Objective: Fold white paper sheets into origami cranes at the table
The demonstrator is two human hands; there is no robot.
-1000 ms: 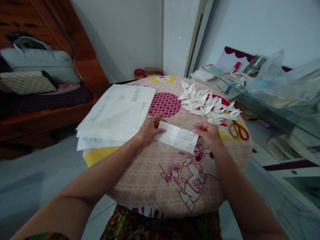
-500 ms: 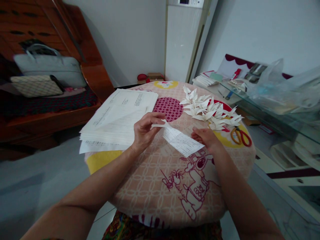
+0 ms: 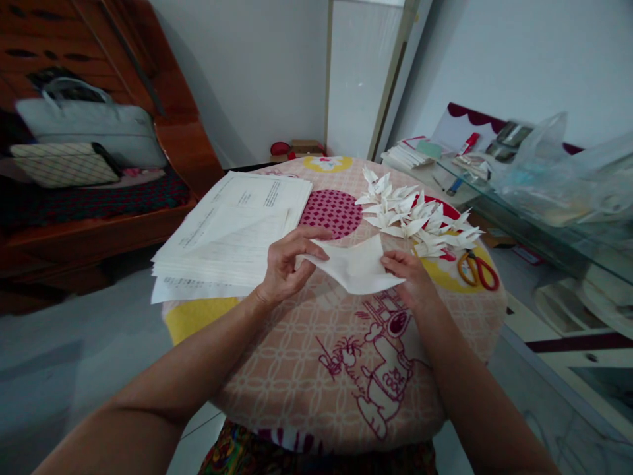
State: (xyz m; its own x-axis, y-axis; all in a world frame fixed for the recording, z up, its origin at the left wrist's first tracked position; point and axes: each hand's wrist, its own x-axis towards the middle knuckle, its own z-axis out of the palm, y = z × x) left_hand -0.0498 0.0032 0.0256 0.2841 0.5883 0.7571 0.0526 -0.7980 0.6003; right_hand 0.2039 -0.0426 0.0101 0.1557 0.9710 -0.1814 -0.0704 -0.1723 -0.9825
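Note:
My left hand (image 3: 285,260) pinches the left end of a white sheet of paper (image 3: 357,267) and lifts it off the round table (image 3: 297,356). The paper is unfolding and bows upward in the middle. On the sheet's right edge rests my right hand (image 3: 408,276), fingers curled and holding that end down near the cartoon print of the tablecloth. Just behind the hands lies a cluster of several folded white paper cranes (image 3: 415,218).
A thick stack of printed sheets (image 3: 232,231) covers the table's left part. Orange-handled scissors (image 3: 477,269) lie at the right edge. A glass-topped stand with plastic bags (image 3: 554,178) is on the right, a wooden bench with bags (image 3: 84,132) on the left.
The folded strip lay flat under both hands. My left hand lifted its left end, and the paper has now opened out wider and rises off the table.

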